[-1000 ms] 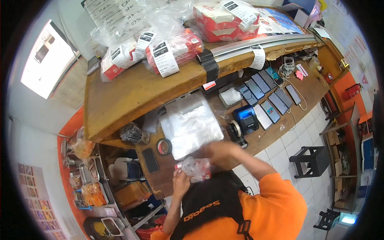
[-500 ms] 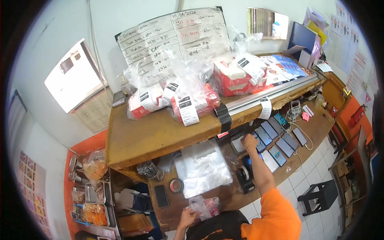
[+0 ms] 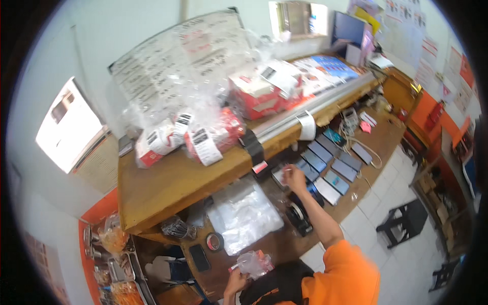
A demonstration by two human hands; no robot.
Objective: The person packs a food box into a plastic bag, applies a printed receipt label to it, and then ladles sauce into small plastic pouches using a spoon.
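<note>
Left hand (image 3: 237,280) pinches bagged red box (image 3: 256,264), below bag stack (image 3: 245,216); right hand (image 3: 294,178) half-curled at white container (image 3: 277,177), right of stack, blurry, hold can't be told.

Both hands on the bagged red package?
No, only the left hand holds the bagged red package; the right hand is away from it, near the phones.

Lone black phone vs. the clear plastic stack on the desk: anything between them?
Yes, a roll of dark tape lies between the black phone and the clear plastic stack, seen in the head view.
</note>
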